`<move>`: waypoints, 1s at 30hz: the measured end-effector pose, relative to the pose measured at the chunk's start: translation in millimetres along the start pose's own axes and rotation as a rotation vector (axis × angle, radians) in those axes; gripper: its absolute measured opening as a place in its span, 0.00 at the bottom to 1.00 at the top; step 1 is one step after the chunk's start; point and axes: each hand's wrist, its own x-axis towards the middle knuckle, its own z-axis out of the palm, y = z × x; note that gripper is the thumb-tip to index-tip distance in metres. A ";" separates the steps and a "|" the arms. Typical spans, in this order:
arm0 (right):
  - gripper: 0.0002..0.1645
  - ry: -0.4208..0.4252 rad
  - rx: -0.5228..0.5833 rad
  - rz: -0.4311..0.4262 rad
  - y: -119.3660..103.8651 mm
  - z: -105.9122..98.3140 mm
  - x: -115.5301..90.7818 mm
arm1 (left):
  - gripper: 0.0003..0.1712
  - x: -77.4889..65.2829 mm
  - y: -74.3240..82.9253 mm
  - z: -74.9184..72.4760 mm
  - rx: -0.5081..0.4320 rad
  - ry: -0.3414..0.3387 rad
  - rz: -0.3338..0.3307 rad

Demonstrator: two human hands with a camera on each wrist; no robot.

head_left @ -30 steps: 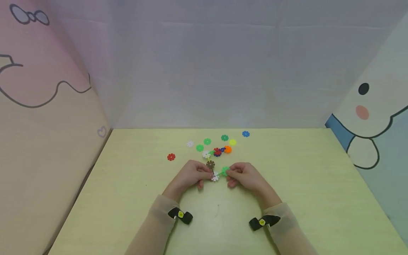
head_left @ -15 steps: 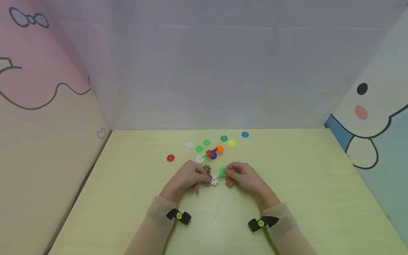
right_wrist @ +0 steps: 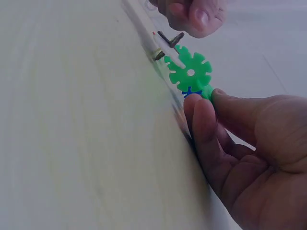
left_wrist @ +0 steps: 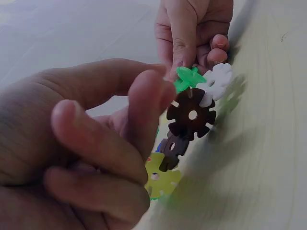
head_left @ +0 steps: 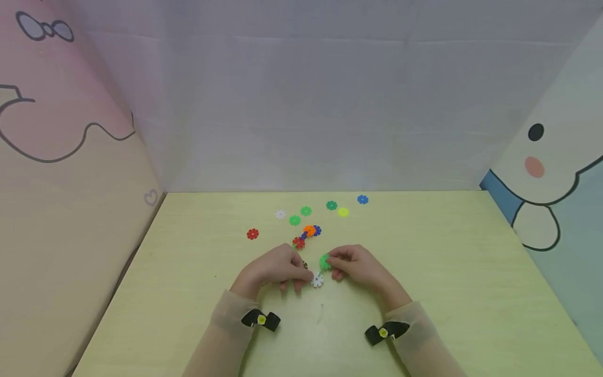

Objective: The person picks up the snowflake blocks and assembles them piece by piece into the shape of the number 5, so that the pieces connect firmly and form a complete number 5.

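Note:
A chain of slotted snowflake discs hangs between the two hands. My right hand [head_left: 353, 262] pinches a green disc [right_wrist: 207, 92], which is slotted to a second green disc [right_wrist: 189, 74]. A white disc [head_left: 317, 281] joins these to a brown disc [left_wrist: 192, 115]. My left hand [head_left: 278, 269] pinches the brown disc at its edge, between thumb and forefinger. Beyond it come a second dark brown disc [left_wrist: 173, 146] and a yellow disc [left_wrist: 163, 179]. Red [head_left: 299, 243], blue [head_left: 317, 230] and orange [head_left: 309, 230] discs trail past the left hand, which hides part of the chain.
Loose discs lie toward the back of the pale table [head_left: 447, 262]: red [head_left: 252, 234], white [head_left: 280, 214], yellow [head_left: 343, 212], blue [head_left: 363, 199] and several greens [head_left: 306, 211]. A pale wall [head_left: 301, 115] stands behind, with printed side panels left and right.
The chain's far end with the orange and red discs has swung left and nearer. Both hands have come slightly closer to the body, the white disc moving with them.

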 end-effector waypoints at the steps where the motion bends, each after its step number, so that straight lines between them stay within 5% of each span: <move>1: 0.15 -0.003 -0.007 -0.002 -0.2 0.4 -0.1 | 0.18 0.4 -0.1 -0.4 -0.021 0.026 0.007; 6: 0.15 -0.006 -0.064 -0.025 -3.7 3.9 -1.0 | 0.14 6.1 0.5 -0.9 -0.092 0.196 0.067; 10: 0.15 0.002 -0.097 -0.037 -6.2 7.8 -1.6 | 0.07 10.8 3.2 2.0 -0.036 0.287 0.083; 15: 0.14 0.011 -0.125 -0.031 -7.2 11.2 -1.4 | 0.08 12.9 1.5 4.9 0.055 0.258 0.071; 21: 0.15 0.032 -0.131 -0.063 -7.0 16.8 1.7 | 0.06 11.2 -2.9 4.5 0.060 0.199 0.051; 30: 0.09 0.156 -0.093 -0.040 -7.5 26.8 9.9 | 0.03 13.3 -1.1 5.2 0.092 0.288 0.072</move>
